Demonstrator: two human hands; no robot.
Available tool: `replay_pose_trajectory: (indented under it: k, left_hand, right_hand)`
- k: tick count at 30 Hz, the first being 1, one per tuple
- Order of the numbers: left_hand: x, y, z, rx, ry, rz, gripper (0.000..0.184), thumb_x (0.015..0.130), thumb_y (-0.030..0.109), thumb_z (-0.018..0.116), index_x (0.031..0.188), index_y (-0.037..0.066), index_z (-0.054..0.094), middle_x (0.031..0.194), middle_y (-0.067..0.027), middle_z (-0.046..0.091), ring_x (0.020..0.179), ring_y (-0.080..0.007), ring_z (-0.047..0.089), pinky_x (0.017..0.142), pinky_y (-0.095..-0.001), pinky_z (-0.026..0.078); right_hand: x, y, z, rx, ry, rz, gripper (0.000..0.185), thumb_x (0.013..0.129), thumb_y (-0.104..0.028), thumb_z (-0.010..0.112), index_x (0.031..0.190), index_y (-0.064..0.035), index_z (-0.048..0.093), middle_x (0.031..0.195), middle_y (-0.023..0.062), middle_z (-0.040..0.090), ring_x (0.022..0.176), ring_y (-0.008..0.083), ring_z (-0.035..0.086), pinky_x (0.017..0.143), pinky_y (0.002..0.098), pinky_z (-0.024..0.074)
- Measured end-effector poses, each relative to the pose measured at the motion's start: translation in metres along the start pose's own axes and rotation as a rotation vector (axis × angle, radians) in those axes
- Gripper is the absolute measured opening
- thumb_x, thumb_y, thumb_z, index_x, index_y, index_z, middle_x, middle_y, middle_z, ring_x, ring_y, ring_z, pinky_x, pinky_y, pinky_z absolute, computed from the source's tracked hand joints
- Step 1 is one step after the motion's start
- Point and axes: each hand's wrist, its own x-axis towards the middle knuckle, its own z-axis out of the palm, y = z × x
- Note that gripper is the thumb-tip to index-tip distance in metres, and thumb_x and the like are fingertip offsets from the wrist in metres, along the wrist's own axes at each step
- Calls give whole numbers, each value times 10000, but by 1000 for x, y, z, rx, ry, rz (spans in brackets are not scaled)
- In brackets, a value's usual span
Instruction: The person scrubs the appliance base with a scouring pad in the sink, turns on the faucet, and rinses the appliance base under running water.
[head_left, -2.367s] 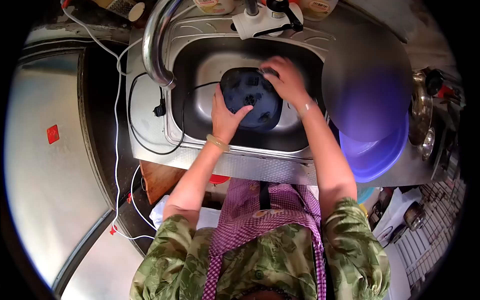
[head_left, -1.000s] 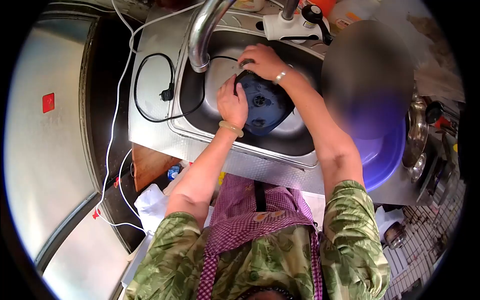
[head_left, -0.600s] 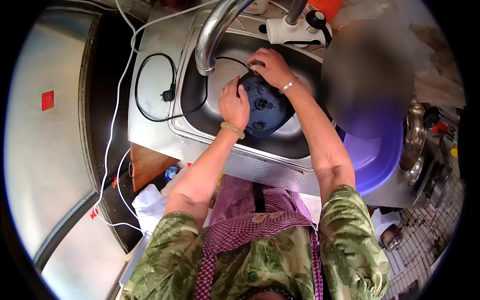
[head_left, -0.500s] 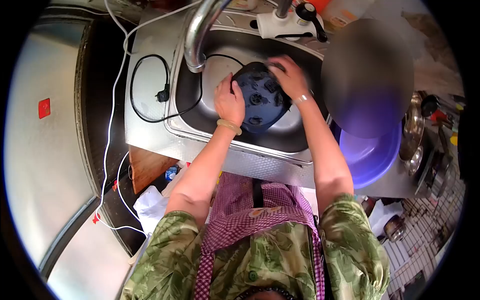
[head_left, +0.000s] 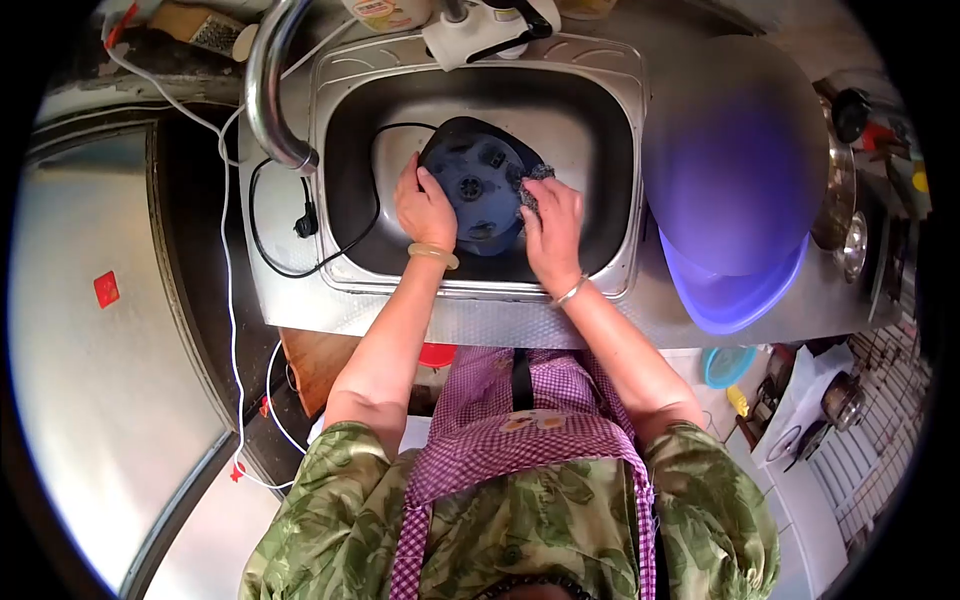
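Okay, right hand (head_left: 555,226) fingers clamp scrubber (head_left: 537,178) at dark-blue appliance (head_left: 488,200) right edge; left hand (head_left: 427,208) touches left edge, grip unclear.

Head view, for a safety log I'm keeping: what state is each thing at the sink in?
Blue-black appliance: in the sink, slotted face up.
Black plug: lying on the counter, unplugged.
Faucet: no water visible from its spout.
Scouring pad: in the right hand, against the appliance's edge.
Left hand: against the appliance's left side.
Purple basin: partly blurred, contents unclear.
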Motion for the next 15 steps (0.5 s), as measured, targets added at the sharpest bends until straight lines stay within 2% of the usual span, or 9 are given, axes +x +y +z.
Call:
replay_pose_trajectory:
  k: [4, 7, 10, 11, 15]
  left_hand:
    - [1, -5, 2, 3, 15, 38, 400, 1021, 244, 439, 1263, 11, 656, 1185, -241, 677, 1098, -417, 627, 972, -447, 467]
    - [1, -3, 0, 14, -28, -2, 370, 1009, 225, 459, 1249, 15, 648, 1200, -198, 668, 1107, -409, 597, 975, -469, 454]
    - [0, -4, 3, 16, -3, 7, 367, 1008, 219, 455, 1248, 17, 647, 1191, -196, 667, 1097, -413, 597, 963, -472, 455]
    - [-2, -6, 1, 16, -1, 5, 366, 1006, 218, 458, 1248, 20, 648, 1184, -195, 668, 1093, -413, 596, 959, -472, 456]
    - [0, -1, 4, 37, 26, -17, 359, 992, 210, 477, 1245, 23, 648, 1163, -196, 669, 1084, -411, 594, 948, -473, 460]
  right_hand:
    - [52, 22, 20, -80, 1, -45, 358, 831, -83, 680, 1188, -74, 663, 1157, 167, 606, 1080, 366, 538, 977, 460, 420]
    - [83, 36, 22, 86, -48, -54, 365, 808, -80, 702, 1172, -74, 674, 1157, 155, 603, 1062, 363, 538, 962, 463, 425]
    - [39, -3, -10, 124, 3, -96, 317, 796, -76, 707, 1112, -68, 682, 1159, 140, 603, 1060, 373, 531, 948, 470, 430]
    - [32, -13, -11, 31, -61, -133, 290, 787, -64, 705, 1076, -67, 680, 1146, 134, 597, 1037, 377, 522, 936, 473, 433]
    - [47, -14, 13, -136, -17, -142, 299, 795, -43, 692, 1093, -51, 661, 1079, 146, 597, 1005, 372, 536, 902, 465, 441]
